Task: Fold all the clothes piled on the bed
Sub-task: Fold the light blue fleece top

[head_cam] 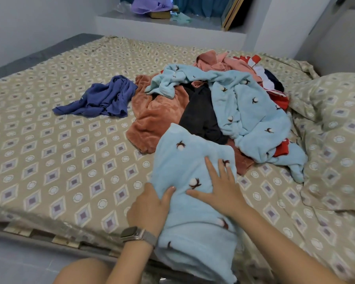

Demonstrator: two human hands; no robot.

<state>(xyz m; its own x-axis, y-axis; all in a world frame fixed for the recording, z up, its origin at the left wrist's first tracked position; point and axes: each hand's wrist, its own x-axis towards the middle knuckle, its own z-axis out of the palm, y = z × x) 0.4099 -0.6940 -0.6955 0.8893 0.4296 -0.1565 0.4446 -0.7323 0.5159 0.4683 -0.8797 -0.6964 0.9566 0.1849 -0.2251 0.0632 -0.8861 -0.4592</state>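
A light blue fleece garment (pixel 184 160) with small cotton-flower prints lies stretched toward me over the bed's front edge. My left hand (pixel 150 208), with a watch on the wrist, grips its left edge, thumb on top. My right hand (pixel 219 187) presses flat on the garment with fingers spread. Behind it sits the pile: a matching light blue fleece top (pixel 250 111), a rust-brown plush piece (pixel 156 115), a black garment (pixel 201 115), pink clothes (pixel 217 62) and red-and-white ones (pixel 275 87). A dark blue shirt (pixel 103 99) lies crumpled apart at the left.
The bed (pixel 59 160) has a beige diamond-patterned sheet. A matching pillow (pixel 336 130) lies at the right. Beyond the bed, a white ledge (pixel 162 23) holds a purple cloth and small items. Wooden slats show at the bed's front edge.
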